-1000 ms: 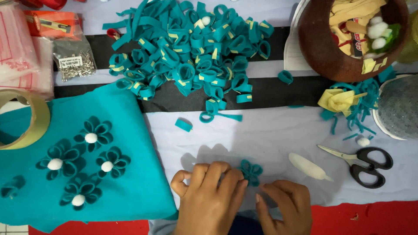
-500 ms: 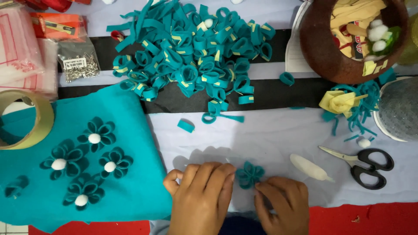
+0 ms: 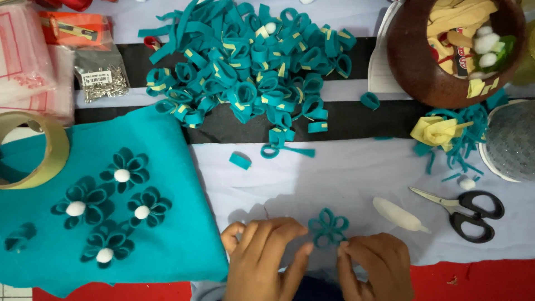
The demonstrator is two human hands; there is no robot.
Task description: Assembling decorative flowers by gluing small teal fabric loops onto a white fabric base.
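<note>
A teal felt flower [image 3: 329,227] of several looped petals, with no centre piece, lies on the pale cloth [image 3: 345,173]. My right hand [image 3: 372,268] pinches its lower right petal with the fingertips. My left hand [image 3: 266,257] rests on the cloth just left of the flower, fingers bent, fingertips a little short of it. Further left, a teal felt sheet [image 3: 167,167] carries several finished flowers with white pompom centres [image 3: 122,175].
A big pile of teal felt loops [image 3: 251,61] lies at the back, and one loose loop [image 3: 240,160] nearer. Black scissors [image 3: 468,209] and a white oblong piece [image 3: 398,214] lie right. A brown bowl [image 3: 412,67], a tape roll [image 3: 53,150] and a pin bag [image 3: 100,78] stand around.
My left hand has slid off the flower to the left and down, uncovering it. The flower has shifted slightly right and now lies flat and fully visible.
</note>
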